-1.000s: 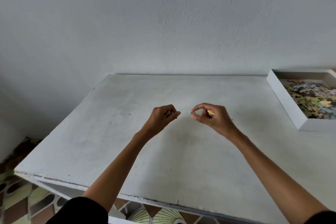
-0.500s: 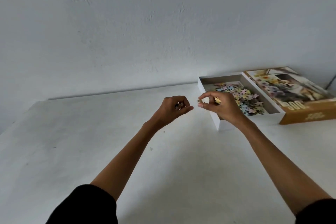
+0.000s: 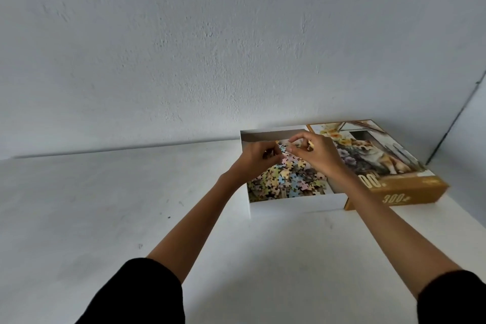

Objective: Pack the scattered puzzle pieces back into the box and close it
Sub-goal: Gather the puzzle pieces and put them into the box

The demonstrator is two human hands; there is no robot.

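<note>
Over the open white box (image 3: 297,204), the left hand (image 3: 256,159) curls its fingers round a few small puzzle pieces (image 3: 268,153). Close beside it, the right hand (image 3: 315,154) pinches thumb to forefinger and grips a yellowish piece (image 3: 310,144). Below them a loose heap of pieces (image 3: 289,181) lies in the box, and the printed lid (image 3: 381,160) lies face up against the box's right side on the white table (image 3: 118,205)

A matt white cardboard box (image 3: 294,205), a printed cardboard lid (image 3: 389,166) (faint sheen), and a rough plastered wall (image 3: 210,47).
</note>
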